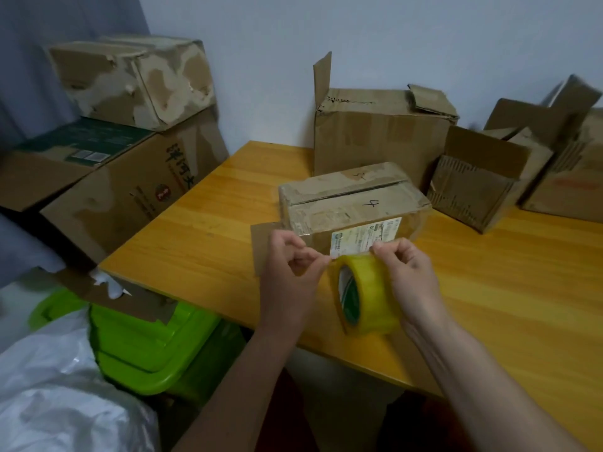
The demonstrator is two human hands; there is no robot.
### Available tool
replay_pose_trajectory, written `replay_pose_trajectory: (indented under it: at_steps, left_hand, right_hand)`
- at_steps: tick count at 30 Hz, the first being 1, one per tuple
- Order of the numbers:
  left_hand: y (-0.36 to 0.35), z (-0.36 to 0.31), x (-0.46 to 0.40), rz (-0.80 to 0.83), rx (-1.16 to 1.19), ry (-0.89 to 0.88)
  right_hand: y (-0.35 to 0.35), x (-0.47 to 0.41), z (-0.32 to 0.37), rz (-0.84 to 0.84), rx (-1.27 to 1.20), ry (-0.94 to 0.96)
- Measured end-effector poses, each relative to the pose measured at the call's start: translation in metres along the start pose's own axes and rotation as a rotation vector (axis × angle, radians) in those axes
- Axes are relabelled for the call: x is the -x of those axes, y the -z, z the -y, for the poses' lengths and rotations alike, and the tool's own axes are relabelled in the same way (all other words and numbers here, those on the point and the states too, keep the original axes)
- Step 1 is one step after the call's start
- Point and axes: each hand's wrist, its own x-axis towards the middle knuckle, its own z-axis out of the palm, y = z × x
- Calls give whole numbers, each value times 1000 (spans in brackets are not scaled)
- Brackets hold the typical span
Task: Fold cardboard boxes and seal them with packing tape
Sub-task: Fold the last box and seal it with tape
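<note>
yellow tape roll (367,296), green bin (146,347)

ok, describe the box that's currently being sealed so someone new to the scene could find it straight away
On the yellow wooden table, look just beyond the two hands working a roll of yellowish packing tape. The closed box right behind them is the one. Unlike the open-flapped boxes behind it, its top flaps are folded shut, with "4" handwritten on top and a white shipping label on the near side.

Box label (365,238) print illegible
</note>
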Motion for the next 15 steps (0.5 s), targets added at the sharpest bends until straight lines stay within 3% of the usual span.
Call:
replay_pose_trajectory:
  at_steps: [9, 15]
  left_hand:
    - [-15, 1, 3, 174, -178, -117]
    - [-28, -1, 7, 102, -181, -138]
  right_hand:
    - [2, 3, 1, 44, 53, 119]
    - [8, 4, -3, 76, 65, 177]
